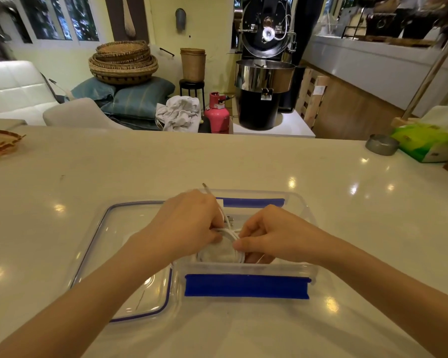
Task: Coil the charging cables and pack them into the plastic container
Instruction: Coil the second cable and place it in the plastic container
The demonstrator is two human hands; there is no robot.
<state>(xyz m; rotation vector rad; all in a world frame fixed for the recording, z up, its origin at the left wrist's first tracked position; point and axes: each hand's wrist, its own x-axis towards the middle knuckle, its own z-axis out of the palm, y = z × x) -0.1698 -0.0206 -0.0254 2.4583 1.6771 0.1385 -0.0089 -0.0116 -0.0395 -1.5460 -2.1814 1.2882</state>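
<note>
1. Centrally, a clear plastic container with blue tape strips rests on the white countertop.
2. Left hand grips a coiled white charging cable over the container's interior; one connector end projects beyond the knuckles.
3. Right hand pinches the same coil, fingers curled.
4. Container lid lies flat, touching the container's left side.

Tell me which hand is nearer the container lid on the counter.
Left. The left hand is just past the lid's right edge; the right hand is farther right, over the container.
</note>
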